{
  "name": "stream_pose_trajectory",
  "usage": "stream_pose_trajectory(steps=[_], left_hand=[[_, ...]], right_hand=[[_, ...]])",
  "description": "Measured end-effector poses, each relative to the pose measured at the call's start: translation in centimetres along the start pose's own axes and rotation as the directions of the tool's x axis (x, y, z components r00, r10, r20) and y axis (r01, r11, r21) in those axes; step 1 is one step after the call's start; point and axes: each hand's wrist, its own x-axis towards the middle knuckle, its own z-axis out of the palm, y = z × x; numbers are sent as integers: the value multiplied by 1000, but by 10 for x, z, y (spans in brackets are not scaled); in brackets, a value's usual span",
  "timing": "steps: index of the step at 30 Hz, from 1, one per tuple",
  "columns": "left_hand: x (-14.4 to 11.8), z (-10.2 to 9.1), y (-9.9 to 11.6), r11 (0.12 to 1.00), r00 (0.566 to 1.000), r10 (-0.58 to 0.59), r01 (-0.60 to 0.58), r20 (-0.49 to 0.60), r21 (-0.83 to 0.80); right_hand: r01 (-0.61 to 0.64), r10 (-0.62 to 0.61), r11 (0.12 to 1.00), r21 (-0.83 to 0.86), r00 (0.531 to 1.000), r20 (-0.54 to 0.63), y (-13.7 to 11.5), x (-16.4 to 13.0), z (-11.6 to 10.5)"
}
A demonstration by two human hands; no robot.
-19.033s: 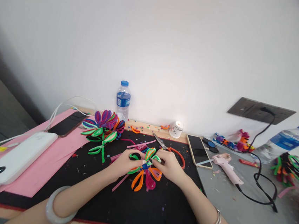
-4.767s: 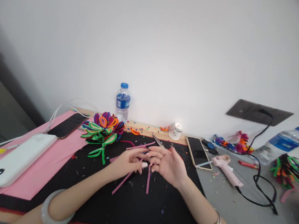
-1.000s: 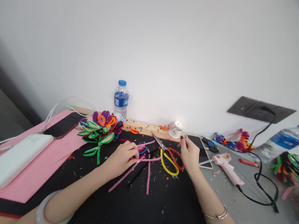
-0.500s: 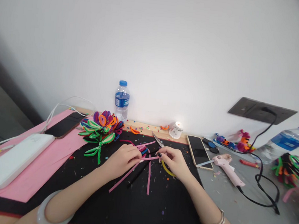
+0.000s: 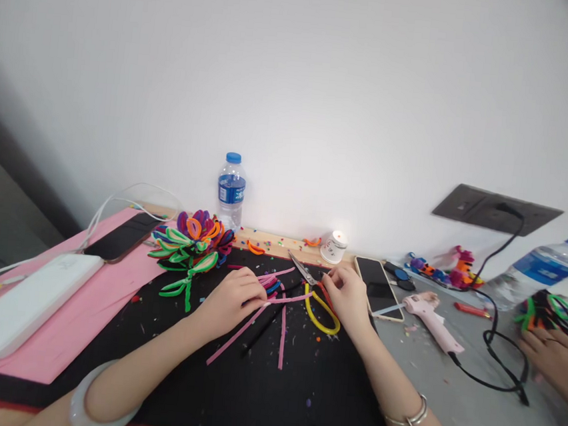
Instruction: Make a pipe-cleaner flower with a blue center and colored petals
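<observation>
My left hand [image 5: 235, 299] pinches a pink pipe cleaner [image 5: 293, 299], whose free end points right across the scissors. More pink pipe cleaners [image 5: 282, 340] and a black one [image 5: 258, 334] spread out below and around these fingers. A small bundle of blue and magenta pipe cleaners [image 5: 273, 284] shows just behind them. My right hand [image 5: 348, 299] is closed at the red handle of the scissors [image 5: 322, 310], covering part of that loop. Their yellow loop is in plain view, and the blades lie on the black mat, pointing to the back left.
A pipe-cleaner flower [image 5: 193, 244] lies at left before a water bottle [image 5: 230, 191]. A white power bank [image 5: 24, 302] rests on pink paper [image 5: 77, 327]. To the right are a phone [image 5: 377, 285], a corded pink glue gun [image 5: 431, 321] and another person's hand [image 5: 554, 356] at pipe cleaners.
My right hand has let go of the pink strip's end and moved right and up to the scissors' handle. My left hand stays put. The other person's hand has come further into view.
</observation>
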Motion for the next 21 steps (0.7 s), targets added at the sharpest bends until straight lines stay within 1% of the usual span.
stream_pose_trajectory(steps=[4, 8, 11, 13, 15, 17, 18, 19, 21], left_hand=[[0, 0, 0, 1000, 1000, 8, -8, 2, -3], [0, 1, 0, 1000, 1000, 21, -21, 5, -6], [-1, 2, -1, 999, 999, 34, -34, -13, -18], [-1, 3, -1, 999, 999, 38, -39, -25, -24], [-1, 4, -1, 999, 999, 44, -45, -32, -27], [-2, 4, -2, 998, 998, 49, -51, -45, -32], [-2, 4, -2, 998, 997, 51, -53, -53, -34], [-2, 4, -2, 998, 997, 51, -54, -62, -38], [-3, 4, -2, 997, 996, 43, -48, -81, -59]], right_hand=[[86, -85, 996, -39, 996, 37, 6, 1, 1], [64, -64, 996, -59, 998, 9, 4, 1, 2], [95, -95, 995, -3, 995, 3, 1, 0, 1], [90, -91, 995, 35, 995, 40, -2, 0, -1], [40, -47, 997, 63, 992, 116, -6, 0, -3], [-17, -17, 991, 133, 967, 255, -11, -1, -3], [-56, -15, 979, 197, 940, 341, -14, -2, -3], [-109, -18, 957, 269, 903, 429, -17, -3, -3], [-251, -22, 882, 399, 824, 566, -23, -4, -1]])
